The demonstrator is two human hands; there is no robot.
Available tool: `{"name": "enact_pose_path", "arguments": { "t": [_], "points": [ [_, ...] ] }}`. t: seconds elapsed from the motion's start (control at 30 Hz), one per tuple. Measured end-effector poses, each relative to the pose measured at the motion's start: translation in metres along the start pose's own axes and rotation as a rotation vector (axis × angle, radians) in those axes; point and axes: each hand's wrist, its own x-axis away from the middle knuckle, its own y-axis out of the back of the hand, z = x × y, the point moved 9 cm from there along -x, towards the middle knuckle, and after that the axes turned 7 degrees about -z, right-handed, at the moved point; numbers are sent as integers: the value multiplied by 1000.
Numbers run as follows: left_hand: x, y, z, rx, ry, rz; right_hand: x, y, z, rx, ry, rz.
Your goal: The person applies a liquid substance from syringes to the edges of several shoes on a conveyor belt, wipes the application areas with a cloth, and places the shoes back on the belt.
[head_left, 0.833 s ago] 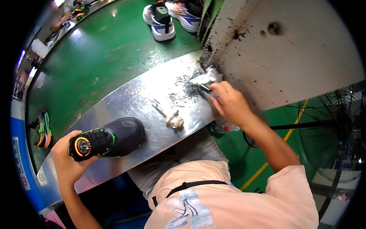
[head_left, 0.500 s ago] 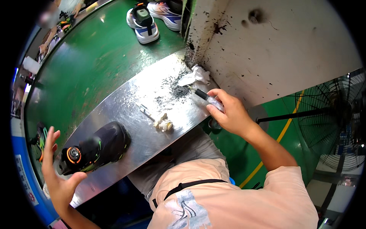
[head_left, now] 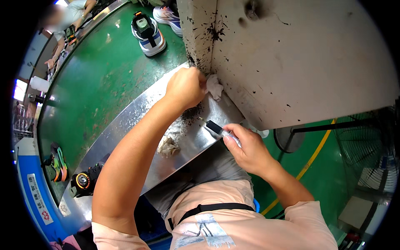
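My left hand (head_left: 185, 88) has reached across the metal work surface (head_left: 216, 110) to the foot of the pale post. Its curled fingers are at the edge of a crumpled white tissue (head_left: 214, 86) and look closed on it; the fingertips are partly hidden. In my right hand (head_left: 249, 151) is a slim clear tube with a black front end (head_left: 214, 126) and a thin tip pointing up and left. Below and left of that tip lies a stained wad (head_left: 167, 146). My left forearm covers most of a black shoe with an orange-ringed dial (head_left: 83, 180).
Dark stains cover the pale post and panel (head_left: 300, 62). Beyond lies a green surface (head_left: 100, 79) with a white-blue shoe (head_left: 148, 35) and another pale sneaker (head_left: 168, 18). A multicoloured shoe (head_left: 57, 162) is at far left, a fan (head_left: 366, 146) at right. Another person (head_left: 75, 16) is top left.
My left hand has moved from beside the black shoe, up and right to the tissue, closing its fingers. My right hand still holds the tube, slightly lower. The view has shifted a little.
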Motion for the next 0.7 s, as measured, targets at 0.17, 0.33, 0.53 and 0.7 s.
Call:
{"name": "enact_pose_path", "arguments": {
  "t": [0.17, 0.33, 0.53, 0.7],
  "points": [
    [31, 64, -14, 53, -94, 7, -19, -15, 17, 53, 133, 38],
    [143, 178, 51, -92, 43, -48, -32, -27, 11, 382, 151, 234],
    [323, 238, 128, -42, 530, 26, -9, -26, 15, -480, -269, 484],
    [321, 201, 153, -210, 456, -181, -8, -49, 48, -979, -315, 577]
  ]
}}
